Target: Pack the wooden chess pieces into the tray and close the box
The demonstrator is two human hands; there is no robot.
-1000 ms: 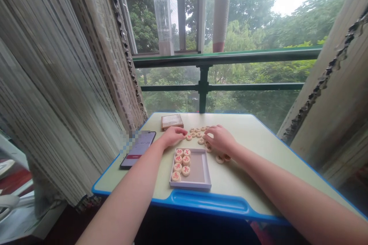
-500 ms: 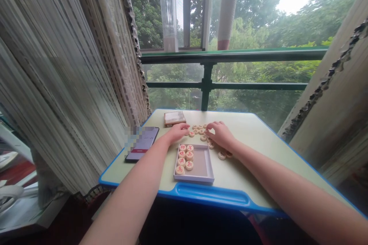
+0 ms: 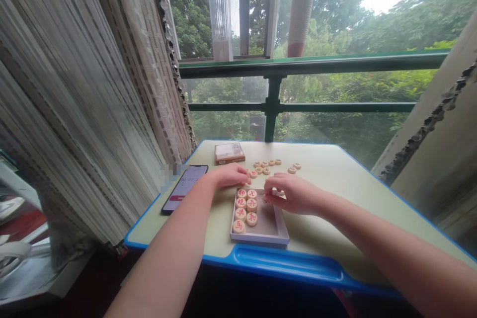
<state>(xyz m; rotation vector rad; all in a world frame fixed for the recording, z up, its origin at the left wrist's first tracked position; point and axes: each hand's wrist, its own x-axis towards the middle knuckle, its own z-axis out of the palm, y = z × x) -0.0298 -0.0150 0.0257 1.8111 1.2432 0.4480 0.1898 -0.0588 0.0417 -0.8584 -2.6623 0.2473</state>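
Observation:
My right hand (image 3: 296, 193) pinches a wooden Chinese chess piece (image 3: 267, 199) over the far part of a shallow white box (image 3: 261, 237). Two columns of round pieces with red characters, such as this one (image 3: 239, 226), lie along the box's left side. Just beyond the box's far left corner is my left hand (image 3: 231, 175), its fingers closed on another piece at the fingertips, mostly hidden. A red-marked piece (image 3: 253, 174) lies by those fingertips. Several loose pieces (image 3: 265, 164) are scattered farther back, and two more (image 3: 292, 170) lie to the right.
A box lid with a picture (image 3: 229, 152) lies at the back left of the table. To the left is a phone (image 3: 185, 189) showing a timer. A blue rim with a tray groove (image 3: 286, 261) edges the table's front. Curtains and a green railing (image 3: 320, 63) surround it.
My right hand has come back from the loose pieces to the box with a piece in its fingers. My left hand has shifted slightly nearer the box. The view has turned a little.

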